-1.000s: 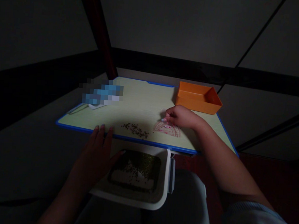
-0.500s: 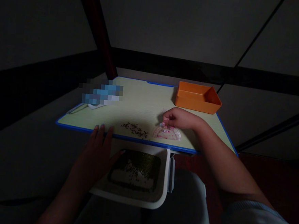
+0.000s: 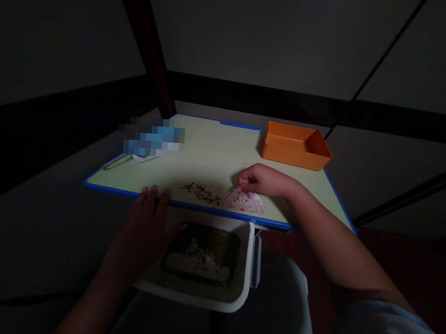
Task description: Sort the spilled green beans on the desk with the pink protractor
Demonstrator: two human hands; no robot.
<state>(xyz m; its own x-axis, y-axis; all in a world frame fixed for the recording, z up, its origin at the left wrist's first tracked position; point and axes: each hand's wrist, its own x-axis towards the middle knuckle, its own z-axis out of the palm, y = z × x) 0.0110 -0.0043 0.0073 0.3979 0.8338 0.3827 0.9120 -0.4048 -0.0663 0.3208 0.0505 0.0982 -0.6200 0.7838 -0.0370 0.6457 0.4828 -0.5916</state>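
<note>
Pinched in my right hand [image 3: 258, 179] is the curved top of a clear protractor [image 3: 243, 203] with pink markings, which lies on the pale table near its front edge. Just left of the protractor, small dark grains [image 3: 202, 193] are scattered on the tabletop. My left hand [image 3: 146, 222] has its fingers stretched out over the left side of a white basin [image 3: 228, 306], fingertips by the table's blue edge. Inside the basin are many more dark grains [image 3: 217, 245], with a pale patch of the bottom showing.
An orange open box [image 3: 294, 157] stands at the table's back right corner. On the left, a pixelated blue object [image 3: 154, 141] rests with a cable beside it. The table [image 3: 205, 150] has a raised blue rim. My knees are below the basin, and walls stand behind.
My right hand has moved slightly left and toward me, sliding the protractor left up to the right side of the scattered grains. My left hand stays in place.
</note>
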